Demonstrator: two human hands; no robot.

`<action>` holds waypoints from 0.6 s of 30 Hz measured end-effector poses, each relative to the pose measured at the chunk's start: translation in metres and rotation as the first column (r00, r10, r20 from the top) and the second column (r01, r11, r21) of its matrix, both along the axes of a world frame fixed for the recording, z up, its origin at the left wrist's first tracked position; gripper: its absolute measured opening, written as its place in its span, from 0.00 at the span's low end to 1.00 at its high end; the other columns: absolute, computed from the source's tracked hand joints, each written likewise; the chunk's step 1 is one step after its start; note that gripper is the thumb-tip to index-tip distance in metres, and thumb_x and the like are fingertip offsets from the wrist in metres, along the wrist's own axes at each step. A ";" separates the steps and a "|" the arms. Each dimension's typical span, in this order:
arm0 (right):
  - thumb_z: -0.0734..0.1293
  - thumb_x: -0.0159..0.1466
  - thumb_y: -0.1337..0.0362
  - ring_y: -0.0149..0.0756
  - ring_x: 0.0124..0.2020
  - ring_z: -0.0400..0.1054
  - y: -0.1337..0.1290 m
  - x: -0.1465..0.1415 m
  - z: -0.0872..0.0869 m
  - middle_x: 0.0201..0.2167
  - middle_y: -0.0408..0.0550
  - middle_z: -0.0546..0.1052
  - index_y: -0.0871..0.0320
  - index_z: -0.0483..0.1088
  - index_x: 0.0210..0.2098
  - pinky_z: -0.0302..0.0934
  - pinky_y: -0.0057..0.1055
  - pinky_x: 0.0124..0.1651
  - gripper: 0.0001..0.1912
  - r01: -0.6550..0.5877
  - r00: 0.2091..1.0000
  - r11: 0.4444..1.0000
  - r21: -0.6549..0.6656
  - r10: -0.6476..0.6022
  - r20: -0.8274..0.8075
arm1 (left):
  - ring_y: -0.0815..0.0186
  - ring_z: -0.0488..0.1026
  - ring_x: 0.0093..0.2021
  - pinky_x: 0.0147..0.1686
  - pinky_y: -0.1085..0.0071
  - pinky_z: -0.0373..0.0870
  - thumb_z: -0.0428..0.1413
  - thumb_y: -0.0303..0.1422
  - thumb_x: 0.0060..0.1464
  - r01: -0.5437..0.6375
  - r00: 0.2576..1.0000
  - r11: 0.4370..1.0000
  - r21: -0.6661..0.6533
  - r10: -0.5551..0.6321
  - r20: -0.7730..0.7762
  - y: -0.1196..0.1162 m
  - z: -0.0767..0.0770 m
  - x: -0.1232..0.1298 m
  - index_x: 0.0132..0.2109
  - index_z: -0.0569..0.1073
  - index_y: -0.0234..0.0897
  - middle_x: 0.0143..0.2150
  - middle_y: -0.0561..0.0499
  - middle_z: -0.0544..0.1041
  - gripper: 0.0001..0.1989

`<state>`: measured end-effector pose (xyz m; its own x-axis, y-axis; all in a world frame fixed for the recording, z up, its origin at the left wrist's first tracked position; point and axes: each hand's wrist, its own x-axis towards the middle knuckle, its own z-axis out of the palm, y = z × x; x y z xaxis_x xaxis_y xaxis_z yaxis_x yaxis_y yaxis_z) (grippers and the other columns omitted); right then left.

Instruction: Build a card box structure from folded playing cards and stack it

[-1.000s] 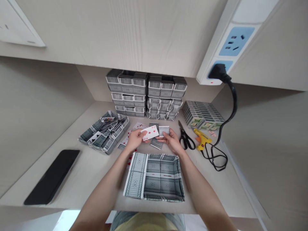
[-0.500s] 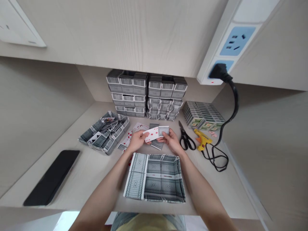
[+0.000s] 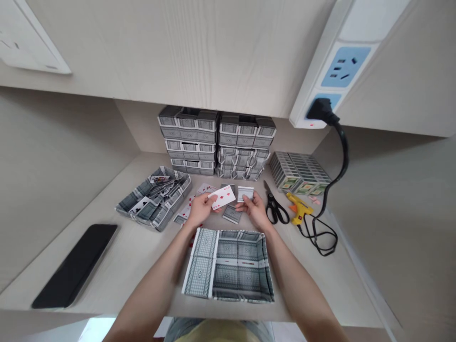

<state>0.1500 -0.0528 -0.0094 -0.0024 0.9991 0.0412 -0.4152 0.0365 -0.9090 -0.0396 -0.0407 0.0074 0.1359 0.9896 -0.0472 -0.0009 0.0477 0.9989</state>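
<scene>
Between thumb and fingers, my left hand (image 3: 202, 208) pinches a playing card (image 3: 224, 197) with red diamonds, face up. My right hand (image 3: 255, 209) grips a small folded card piece (image 3: 245, 193) showing a grey patterned back. The two held pieces are apart. Below them on the table lies a grey-backed card (image 3: 232, 214), and several face-up red cards (image 3: 206, 188) lie beside my left hand. An open box made of cards (image 3: 200, 263) sits between my forearms, near the front edge.
Card-made boxes (image 3: 190, 135) stand stacked at the back. A tray of loose cards (image 3: 171, 213) and a black phone (image 3: 74, 266) are left. Right are black scissors (image 3: 273, 206), a yellow glue gun (image 3: 299, 208), its black cable (image 3: 344, 156) and card packs (image 3: 301, 172).
The diamond card and the folded piece, which touched or overlapped before, have come apart. My right hand has shifted slightly right, and the view has shifted a little.
</scene>
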 end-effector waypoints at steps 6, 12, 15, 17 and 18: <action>0.68 0.53 0.59 0.32 0.23 0.72 -0.003 -0.002 0.005 0.29 0.42 0.74 0.56 0.61 0.38 0.70 0.31 0.27 0.16 -0.064 0.996 0.998 -0.009 0.065 0.064 | 0.65 0.72 0.20 0.21 0.71 0.69 0.53 0.41 0.48 0.055 0.998 0.999 0.003 -0.054 -0.038 -0.002 0.002 0.001 0.32 0.69 0.32 0.20 0.52 0.75 0.14; 0.68 0.53 0.57 0.32 0.22 0.71 -0.004 -0.001 0.006 0.27 0.42 0.74 0.55 0.61 0.37 0.69 0.31 0.25 0.16 -0.061 0.994 0.998 -0.020 0.062 0.091 | 0.65 0.71 0.18 0.19 0.71 0.68 0.51 0.42 0.49 0.150 0.984 0.988 -0.028 -0.152 -0.097 -0.006 0.003 0.002 0.30 0.67 0.35 0.17 0.53 0.73 0.13; 0.67 0.53 0.56 0.30 0.20 0.70 -0.003 0.002 0.005 0.25 0.40 0.74 0.56 0.61 0.36 0.68 0.29 0.25 0.16 -0.098 0.989 0.995 -0.020 0.100 0.113 | 0.67 0.68 0.15 0.15 0.74 0.63 0.50 0.41 0.50 0.184 0.968 0.982 -0.041 -0.188 -0.166 -0.006 0.005 -0.001 0.28 0.65 0.35 0.15 0.55 0.70 0.12; 0.67 0.54 0.56 0.30 0.20 0.69 -0.003 0.003 0.004 0.23 0.39 0.73 0.56 0.61 0.36 0.67 0.28 0.25 0.15 -0.122 0.983 0.992 -0.014 0.122 0.134 | 0.69 0.66 0.13 0.13 0.75 0.59 0.50 0.40 0.50 0.195 0.958 0.979 -0.059 -0.203 -0.201 -0.006 0.006 -0.003 0.27 0.64 0.36 0.14 0.56 0.69 0.12; 0.66 0.54 0.56 0.29 0.19 0.69 -0.003 0.003 0.004 0.22 0.39 0.73 0.56 0.61 0.36 0.67 0.28 0.24 0.15 -0.128 0.981 0.992 -0.008 0.128 0.143 | 0.69 0.65 0.12 0.12 0.75 0.58 0.50 0.39 0.50 0.198 0.955 0.978 -0.069 -0.208 -0.213 -0.006 0.006 -0.004 0.26 0.64 0.36 0.13 0.56 0.68 0.12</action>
